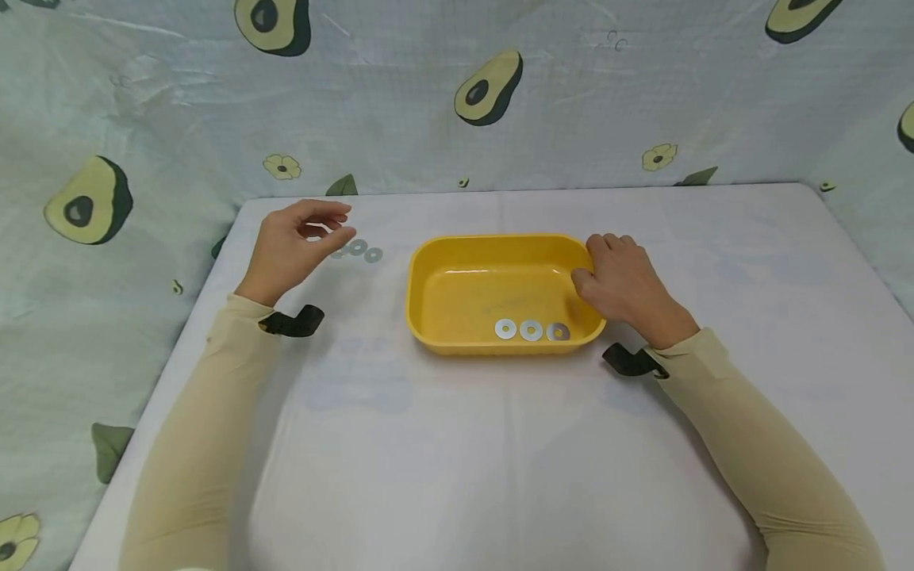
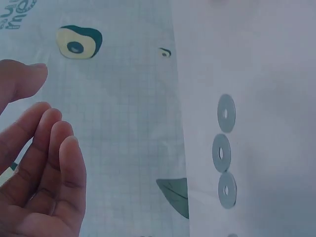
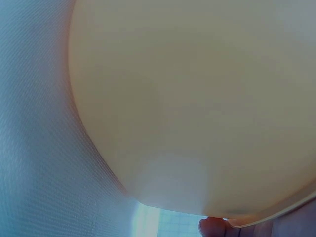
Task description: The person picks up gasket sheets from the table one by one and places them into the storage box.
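Right hand (image 1: 628, 287): pinches right end of yellow tray (image 1: 457, 293), probably steadying it
Left hand (image 1: 294, 244): thumb spread from fingers, beside loose washers (image 2: 226, 153), left of tray
Inside washers (image 1: 524, 331): 3, tray's near side

From here I see a plain yellow tray (image 1: 457, 295), silver washers (image 1: 524, 330) at its five o'clock, and grey washers (image 1: 365, 251) at my ten on the white table (image 1: 500, 460). At twelve, pale green cloth (image 1: 571, 103) carries yellow-and-green avocados (image 1: 498, 78); the sleeves (image 1: 196, 444) at four and eight are beige.
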Motion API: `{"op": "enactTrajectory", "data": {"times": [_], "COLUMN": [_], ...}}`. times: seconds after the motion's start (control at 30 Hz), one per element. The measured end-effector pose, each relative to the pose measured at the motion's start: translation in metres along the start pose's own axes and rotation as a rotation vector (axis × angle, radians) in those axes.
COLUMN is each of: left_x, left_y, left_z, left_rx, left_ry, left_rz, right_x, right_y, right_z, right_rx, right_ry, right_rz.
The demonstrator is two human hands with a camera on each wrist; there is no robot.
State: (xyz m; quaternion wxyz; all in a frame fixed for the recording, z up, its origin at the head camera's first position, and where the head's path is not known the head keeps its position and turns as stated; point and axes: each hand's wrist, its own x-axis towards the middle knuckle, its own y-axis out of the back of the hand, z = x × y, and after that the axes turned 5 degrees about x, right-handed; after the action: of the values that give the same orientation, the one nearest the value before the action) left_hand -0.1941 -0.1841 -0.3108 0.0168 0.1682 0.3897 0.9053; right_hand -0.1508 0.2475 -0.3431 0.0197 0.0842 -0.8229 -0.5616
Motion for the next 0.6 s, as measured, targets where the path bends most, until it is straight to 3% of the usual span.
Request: {"op": "enactTrajectory", "data": {"times": [0.3,0.6], "left_x": [0.004,0.005], "left_y": [0.01,0.012], "left_z": [-0.027,-0.05], "left_rx": [0.072,0.184], "left_ry": [0.125,0.163], "left_rz": [0.002,-0.104], "right_x": [0.0,0.0], "right_y": [0.0,0.0], "right_z": [0.001,0.002], "right_rx": [0.002,0.008], "right_ry": [0.003,0.009], "right_rz": [0.0,0.002]}}
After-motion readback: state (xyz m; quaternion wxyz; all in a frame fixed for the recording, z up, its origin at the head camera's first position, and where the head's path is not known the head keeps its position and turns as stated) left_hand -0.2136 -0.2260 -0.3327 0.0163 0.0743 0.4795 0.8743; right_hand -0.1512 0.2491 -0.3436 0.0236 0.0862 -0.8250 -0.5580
